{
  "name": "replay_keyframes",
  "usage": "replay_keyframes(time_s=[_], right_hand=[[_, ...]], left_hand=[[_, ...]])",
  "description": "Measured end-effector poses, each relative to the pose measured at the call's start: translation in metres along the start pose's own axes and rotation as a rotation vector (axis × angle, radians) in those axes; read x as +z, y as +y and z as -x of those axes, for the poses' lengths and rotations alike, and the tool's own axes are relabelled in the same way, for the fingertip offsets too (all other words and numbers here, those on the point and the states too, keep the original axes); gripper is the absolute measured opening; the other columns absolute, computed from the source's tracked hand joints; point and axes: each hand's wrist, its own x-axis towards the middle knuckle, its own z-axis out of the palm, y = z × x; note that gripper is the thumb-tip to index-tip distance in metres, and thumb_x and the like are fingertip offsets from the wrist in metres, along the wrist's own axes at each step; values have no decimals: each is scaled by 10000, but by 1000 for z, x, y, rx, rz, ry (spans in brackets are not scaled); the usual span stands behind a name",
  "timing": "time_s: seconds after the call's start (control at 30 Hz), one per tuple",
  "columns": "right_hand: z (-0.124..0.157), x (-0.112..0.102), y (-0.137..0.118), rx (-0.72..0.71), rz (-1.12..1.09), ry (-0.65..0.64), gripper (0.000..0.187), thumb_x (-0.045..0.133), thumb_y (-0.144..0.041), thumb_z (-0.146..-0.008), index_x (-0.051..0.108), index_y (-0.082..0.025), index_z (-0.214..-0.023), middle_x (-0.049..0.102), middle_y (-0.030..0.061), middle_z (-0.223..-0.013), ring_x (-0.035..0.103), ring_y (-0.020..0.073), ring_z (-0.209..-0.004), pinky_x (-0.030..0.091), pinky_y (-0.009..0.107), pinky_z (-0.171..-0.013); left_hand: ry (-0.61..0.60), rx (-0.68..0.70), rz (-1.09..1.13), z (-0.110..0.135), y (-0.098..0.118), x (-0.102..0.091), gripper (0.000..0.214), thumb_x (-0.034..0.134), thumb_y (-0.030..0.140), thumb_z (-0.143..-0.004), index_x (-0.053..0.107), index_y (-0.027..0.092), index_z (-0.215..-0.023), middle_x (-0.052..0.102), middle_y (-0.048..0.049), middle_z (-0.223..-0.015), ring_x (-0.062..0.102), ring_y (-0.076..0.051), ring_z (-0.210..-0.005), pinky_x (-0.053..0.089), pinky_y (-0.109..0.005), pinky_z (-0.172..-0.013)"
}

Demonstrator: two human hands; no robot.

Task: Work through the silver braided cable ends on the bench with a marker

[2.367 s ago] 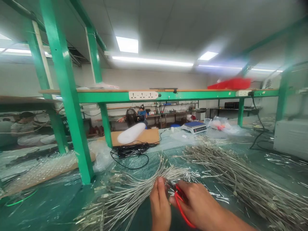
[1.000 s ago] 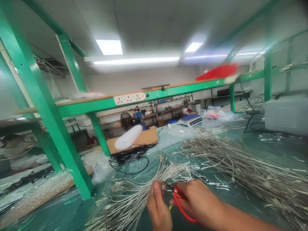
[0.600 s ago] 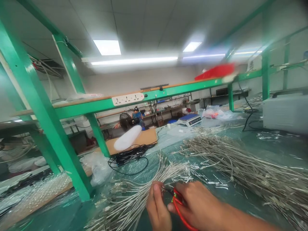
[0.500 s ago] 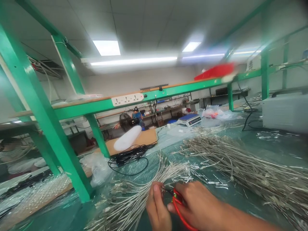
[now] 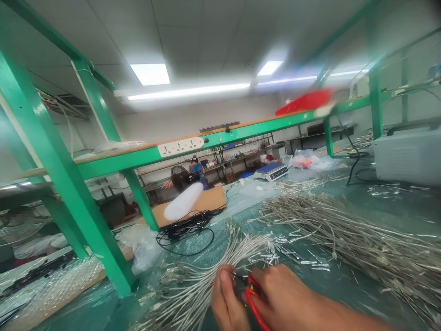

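Observation:
At the bottom centre my right hand [image 5: 284,299] is closed round red-handled cutters [image 5: 253,301]. Its dark tips point left toward my left hand [image 5: 227,301]. My left hand pinches the end of a thin silver wire, thumb up, right against the cutter tips. A fan of silver wires with metal terminals [image 5: 203,276] spreads out left and behind both hands on the green bench [image 5: 344,285]. Small cut wire scraps [image 5: 299,257] lie just beyond my right hand.
A big pile of silver wires [image 5: 344,234] covers the bench at right. Green frame posts [image 5: 79,202] stand at left. Behind lie a black cable coil [image 5: 186,227], a white roll [image 5: 182,201], a scale [image 5: 272,170] and a grey box [image 5: 408,154]. People sit far off and at left.
Both hands hold the same pinch and grip throughout. The view has tilted and drifted, so the hands sit slightly lower in the picture now.

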Motion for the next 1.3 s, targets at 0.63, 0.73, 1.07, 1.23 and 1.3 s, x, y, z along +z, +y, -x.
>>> replay_keyframes(time_s=[0.63,0.73,1.07,1.23,1.3], right_hand=[[2,5,8,59,-40,27,364,445,-453,-919,607,-193,-722,737,37,-624,694,189,-530,219,266,-439],[3,-2,4,26,-55,16,309,471,-418,-903,604,-195,-734,740,29,-639,693,192,-525,214,268,-433],[3,2,1,-4,-14,11,250,491,-328,-876,619,-187,-713,745,27,-636,697,189,-516,211,269,-416],[0,4,3,-23,20,33,253,475,-329,-889,614,-190,-729,747,19,-651,705,192,-526,194,276,-423],[0,5,3,-30,35,37,249,480,-328,-891,614,-190,-734,747,15,-653,706,193,-527,187,282,-425]], left_hand=[[-15,53,-86,-1,-1,-3,489,379,590,-878,634,209,-708,636,-50,-627,582,-223,-601,434,-307,-530],[-11,51,-93,1,0,-4,491,408,631,-844,639,222,-700,608,-44,-575,574,-233,-592,432,-319,-535],[-45,1,-23,1,10,-6,459,498,674,-769,631,250,-653,579,-45,-531,540,-238,-543,422,-331,-518],[-30,-10,14,3,9,-4,415,514,623,-793,640,248,-668,573,-28,-535,532,-232,-540,390,-325,-507],[-12,-11,15,4,7,-4,392,525,595,-802,644,243,-676,580,-30,-550,543,-238,-568,383,-325,-518]])
